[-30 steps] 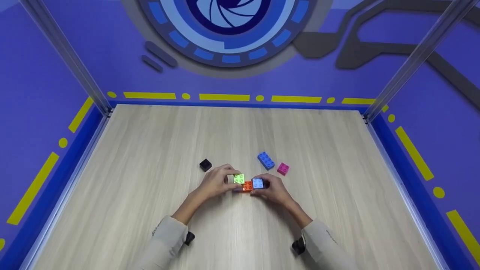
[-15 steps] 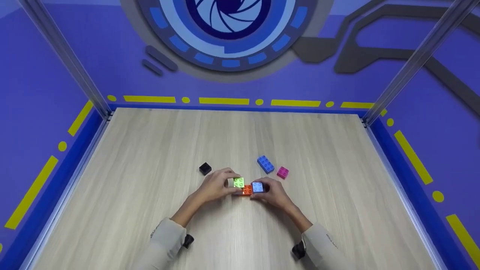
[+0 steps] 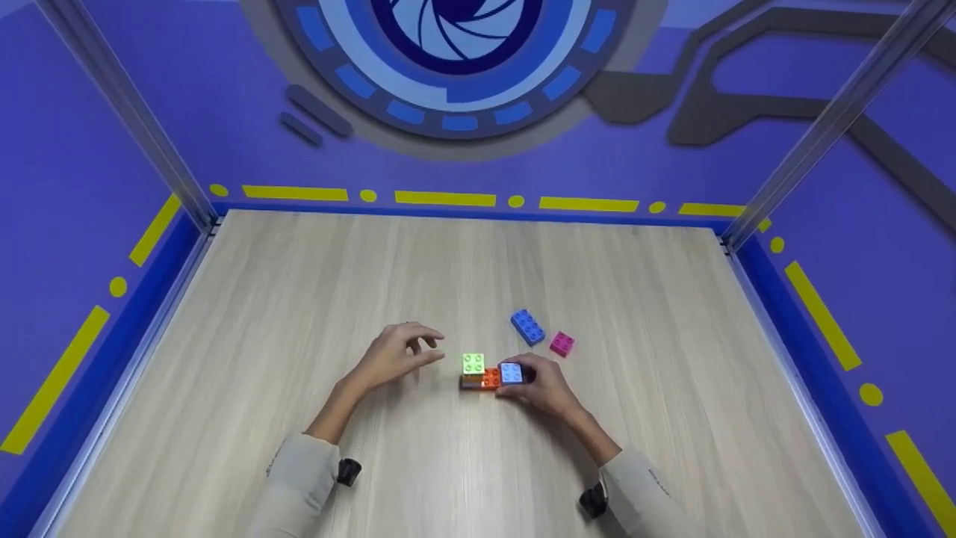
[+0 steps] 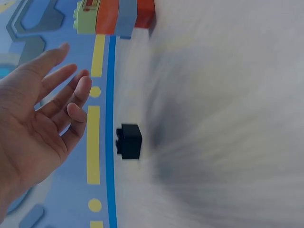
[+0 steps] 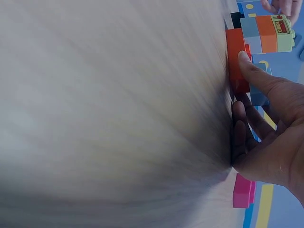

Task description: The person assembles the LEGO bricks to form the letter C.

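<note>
A toy brick build stands on the table. Its base is a red brick [image 5: 236, 61]. One end carries a stack of a grey-blue brick [image 5: 251, 34], an orange brick [image 5: 266, 33] and a light green brick [image 3: 473, 364] on top; a light blue brick [image 3: 511, 373] sits at the other end. My right hand [image 3: 547, 385] grips that right end, thumb against the red base in the right wrist view. Left of the build, my left hand [image 3: 396, 355] is off the bricks, fingers loosely bent. Close to it is a black brick [image 4: 129, 141], hidden by the hand in the head view.
Behind the right hand lie a long blue brick [image 3: 528, 327] and a small pink brick [image 3: 562, 344]. The wooden table [image 3: 336, 261] is bounded by purple-blue panels [image 3: 418, 168] at the back and both sides.
My left hand has let go of the light green brick and moved left, covering the black brick in the head view. My right hand still grips the build's right end.
</note>
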The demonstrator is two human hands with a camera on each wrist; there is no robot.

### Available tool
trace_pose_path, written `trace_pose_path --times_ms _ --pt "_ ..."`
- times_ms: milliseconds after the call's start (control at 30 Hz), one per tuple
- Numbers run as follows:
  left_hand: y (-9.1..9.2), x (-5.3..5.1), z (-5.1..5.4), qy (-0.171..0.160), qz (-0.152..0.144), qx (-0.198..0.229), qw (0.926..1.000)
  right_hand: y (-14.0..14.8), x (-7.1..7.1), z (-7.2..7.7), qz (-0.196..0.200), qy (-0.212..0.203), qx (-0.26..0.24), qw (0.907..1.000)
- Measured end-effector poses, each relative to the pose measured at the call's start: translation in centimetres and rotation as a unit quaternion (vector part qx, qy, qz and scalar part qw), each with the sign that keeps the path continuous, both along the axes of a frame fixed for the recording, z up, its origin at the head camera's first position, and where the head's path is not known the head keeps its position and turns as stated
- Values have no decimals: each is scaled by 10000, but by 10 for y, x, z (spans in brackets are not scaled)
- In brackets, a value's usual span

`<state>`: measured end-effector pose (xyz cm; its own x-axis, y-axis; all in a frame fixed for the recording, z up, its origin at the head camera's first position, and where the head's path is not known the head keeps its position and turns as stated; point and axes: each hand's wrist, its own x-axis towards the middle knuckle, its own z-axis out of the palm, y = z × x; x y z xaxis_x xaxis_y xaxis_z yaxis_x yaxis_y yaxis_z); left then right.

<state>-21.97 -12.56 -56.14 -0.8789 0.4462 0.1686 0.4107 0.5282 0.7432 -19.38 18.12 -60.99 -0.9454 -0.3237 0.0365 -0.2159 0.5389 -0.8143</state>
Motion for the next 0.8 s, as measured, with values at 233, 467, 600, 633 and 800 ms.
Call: trace_pose_path --times_ms 233,467,600,633,800 --pt "-29 -5 -13 -101 827 -42 9965 -1 1 0 -44 88 -6 10000" --pt "-40 -13 -27 -315 1692 99 9850 -2 2 1 -30 -60 -35 10000" --pt "-38 -18 -31 -293 1857 -81 9821 -2 0 -1 -29 -36 -46 10000" --pt "-37 -18 -31 -301 1897 -147 9813 -2 0 -1 -16 10 -42 10000" --pt "-28 -21 -34 -390 1990 -410 9784 -1 -2 -4 26 192 -86 9998"
